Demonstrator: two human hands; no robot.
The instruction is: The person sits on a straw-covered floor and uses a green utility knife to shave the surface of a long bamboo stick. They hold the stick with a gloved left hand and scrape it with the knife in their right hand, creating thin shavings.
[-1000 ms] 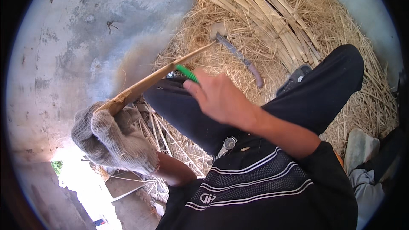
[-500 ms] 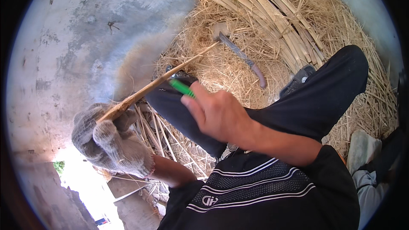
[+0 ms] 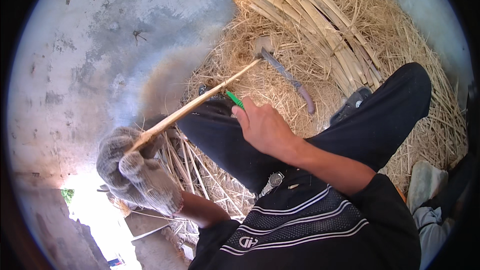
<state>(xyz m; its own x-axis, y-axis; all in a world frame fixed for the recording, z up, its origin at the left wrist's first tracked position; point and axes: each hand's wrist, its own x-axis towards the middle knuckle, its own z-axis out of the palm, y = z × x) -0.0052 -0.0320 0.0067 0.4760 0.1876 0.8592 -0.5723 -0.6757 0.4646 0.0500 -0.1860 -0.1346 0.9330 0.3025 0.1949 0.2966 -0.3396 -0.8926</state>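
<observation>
One long thin cane strip [image 3: 200, 101] runs slantwise over the person's dark trouser leg [image 3: 220, 135], from the gloved left hand [image 3: 135, 172] up to the straw heap. The left hand wears a grey knit glove, and its fingers are closed tight round the near end of the strip. The bare right hand [image 3: 262, 127] sits on the knee, right next to the strip, with its fingers curled round a small green-handled tool [image 3: 234, 100]. Only the green tip shows, so I cannot tell what kind of blade it has. The blade could slip off the thin strip and hit the leg under it, because the leg lies just below. It could also slide toward the left hand, though the glove gives some cover. The strip could snap or split crooked if it gets pushed too hard. A big curved knife [image 3: 290, 81] lies apart on the straw [image 3: 260, 85], near a bundle of cane [image 3: 320, 25], beside the grey concrete floor [image 3: 100, 45].
</observation>
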